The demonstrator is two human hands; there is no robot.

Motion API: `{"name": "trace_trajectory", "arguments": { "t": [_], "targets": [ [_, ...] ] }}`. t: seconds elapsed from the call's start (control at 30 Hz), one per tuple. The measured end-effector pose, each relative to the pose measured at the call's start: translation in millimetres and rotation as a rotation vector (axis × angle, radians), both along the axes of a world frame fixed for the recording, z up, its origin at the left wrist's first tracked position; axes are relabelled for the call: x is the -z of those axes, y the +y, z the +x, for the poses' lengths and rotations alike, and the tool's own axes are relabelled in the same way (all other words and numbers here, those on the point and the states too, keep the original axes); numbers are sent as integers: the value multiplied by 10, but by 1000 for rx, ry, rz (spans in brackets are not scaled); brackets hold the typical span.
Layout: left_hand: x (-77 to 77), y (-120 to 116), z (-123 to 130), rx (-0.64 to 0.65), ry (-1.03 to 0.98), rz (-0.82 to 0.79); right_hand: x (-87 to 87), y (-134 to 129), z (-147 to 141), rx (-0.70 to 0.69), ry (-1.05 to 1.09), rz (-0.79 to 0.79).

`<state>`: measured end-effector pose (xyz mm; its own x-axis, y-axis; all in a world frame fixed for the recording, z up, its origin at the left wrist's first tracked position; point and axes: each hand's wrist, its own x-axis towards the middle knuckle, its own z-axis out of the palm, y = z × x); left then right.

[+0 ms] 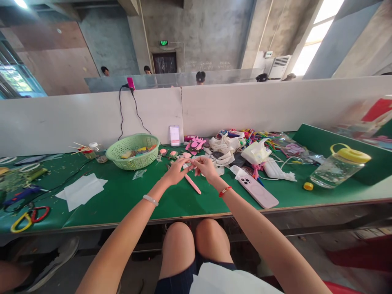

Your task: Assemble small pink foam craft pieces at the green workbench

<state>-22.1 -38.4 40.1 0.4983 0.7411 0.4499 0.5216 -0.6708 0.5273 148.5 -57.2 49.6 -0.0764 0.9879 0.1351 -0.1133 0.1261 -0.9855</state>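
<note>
My left hand (177,170) and my right hand (204,167) meet above the green tabletop (171,204), fingertips nearly touching. Both have their fingers pinched together around something too small to make out. A pink stick-like tool (192,184) lies on the table just below my hands. Behind my fingers sit small pink and green pieces (173,154) and a pink object (195,144). A green basket (132,152) with colourful pieces in it stands to the left of my left hand.
Left: white paper sheets (81,190), scissors (29,218), a glue gun (23,195). Right: a pink phone (257,188), a tissue pack (256,152), a yellow-lidded bottle (338,165), a yellow cap (308,186). A white partition (245,104) runs behind; a lit phone (174,135) leans there.
</note>
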Motion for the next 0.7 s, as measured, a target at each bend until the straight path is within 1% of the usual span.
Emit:
{"name": "trace_trajectory", "arguments": {
  "t": [0.07,0.13,0.2,0.27,0.4,0.5,0.6,0.7],
  "targets": [
    [-60,-108,114,114,-100,-12,-15,6,0,59,-29,35],
    [-81,-152,192,154,-218,-104,-39,2,5,97,-42,48],
    [-75,-133,235,126,-337,-183,-65,-10,10,89,-51,39],
    [-65,-76,245,85,-409,-191,-85,-23,15,44,-68,37],
    [-82,31,226,39,-403,-120,-101,-33,23,-22,-91,70],
    [-115,56,223,22,-417,-88,-123,-37,34,-32,-88,36],
    [-141,51,232,35,-470,-126,-166,-52,54,-25,-82,-49],
    [-155,47,234,-12,-518,-191,-197,-65,80,-29,-70,-85]
  ]
}}
